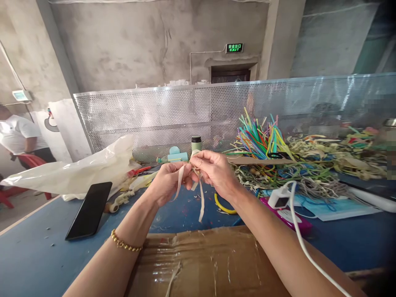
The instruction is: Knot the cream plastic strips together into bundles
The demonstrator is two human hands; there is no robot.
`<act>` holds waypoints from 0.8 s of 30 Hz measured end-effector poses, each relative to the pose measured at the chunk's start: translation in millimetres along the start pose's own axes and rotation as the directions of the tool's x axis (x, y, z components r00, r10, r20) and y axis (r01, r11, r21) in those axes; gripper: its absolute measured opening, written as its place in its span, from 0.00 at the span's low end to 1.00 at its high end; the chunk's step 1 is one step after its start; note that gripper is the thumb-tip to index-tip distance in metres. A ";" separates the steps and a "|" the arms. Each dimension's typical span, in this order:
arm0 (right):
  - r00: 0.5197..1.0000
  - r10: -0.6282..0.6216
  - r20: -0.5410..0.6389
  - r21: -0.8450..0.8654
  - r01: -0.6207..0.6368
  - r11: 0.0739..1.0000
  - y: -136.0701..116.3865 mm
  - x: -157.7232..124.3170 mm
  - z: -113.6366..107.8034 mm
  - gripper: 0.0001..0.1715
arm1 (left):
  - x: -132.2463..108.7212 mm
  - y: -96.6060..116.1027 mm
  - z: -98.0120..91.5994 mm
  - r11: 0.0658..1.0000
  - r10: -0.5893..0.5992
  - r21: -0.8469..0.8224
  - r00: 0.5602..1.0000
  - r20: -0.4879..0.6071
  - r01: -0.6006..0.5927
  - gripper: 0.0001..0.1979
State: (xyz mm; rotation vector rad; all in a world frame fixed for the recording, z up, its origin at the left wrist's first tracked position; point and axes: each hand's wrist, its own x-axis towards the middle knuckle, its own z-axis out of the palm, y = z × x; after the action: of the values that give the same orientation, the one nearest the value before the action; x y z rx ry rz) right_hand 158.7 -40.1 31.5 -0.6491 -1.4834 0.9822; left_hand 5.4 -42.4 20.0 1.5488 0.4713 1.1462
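Both my hands meet above the blue table [37, 255], pinching thin cream strips [201, 202] that dangle down between them. My left hand [168, 181] has its fingers closed on one strip end. My right hand [215, 169] pinches the strips at their knotted top, fingers curled. A gold bead bracelet [123, 244] sits on my left wrist. Just right of my hands lies a big heap of coloured and cream strips [278, 156].
A taped cardboard box [201, 264] lies under my forearms. A black phone [89, 209] and a cream plastic bag [83, 169] lie left. A white charger with cable [281, 199] rests on a pink device. A perforated metal screen [185, 115] backs the table; a person in white sits far left.
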 end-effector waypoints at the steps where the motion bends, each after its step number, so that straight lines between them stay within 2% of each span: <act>1: 1.000 0.006 0.000 0.008 -0.006 1.000 0.0 0.1 0.2 0.11 | 0.1 -0.1 0.2 1.000 0.001 0.003 1.000 -0.012 -0.001 0.13; 9: 1.000 0.013 0.008 0.077 -0.013 0.997 6.7 0.8 3.3 0.13 | -1.1 -2.5 8.1 0.997 0.075 0.027 0.983 -0.165 -0.072 0.14; 14: 1.000 0.008 -0.019 0.065 -0.007 0.998 5.6 0.7 4.1 0.13 | -1.2 -1.5 11.2 0.995 0.099 0.004 0.976 -0.196 -0.100 0.14; 19: 0.999 -0.046 -0.018 -0.117 0.044 0.992 -0.5 -2.2 -0.1 0.20 | -0.7 -1.2 9.4 0.995 0.098 0.006 0.963 -0.250 -0.099 0.13; 21: 0.999 -0.026 0.030 -0.179 0.031 0.983 -3.4 -3.2 -1.8 0.22 | -0.5 -0.7 8.6 0.992 0.117 -0.005 0.953 -0.280 -0.123 0.12; 24: 0.992 0.000 0.130 -0.169 0.022 0.985 -6.2 -4.1 -2.6 0.19 | 0.1 0.1 8.2 0.988 0.132 -0.035 0.947 -0.293 -0.148 0.12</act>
State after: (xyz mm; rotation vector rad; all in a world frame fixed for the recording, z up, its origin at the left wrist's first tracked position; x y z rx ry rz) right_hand 162.8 -46.1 34.7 -0.7090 -1.6974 0.9094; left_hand 12.3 -46.6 20.7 1.3872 0.5239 1.4959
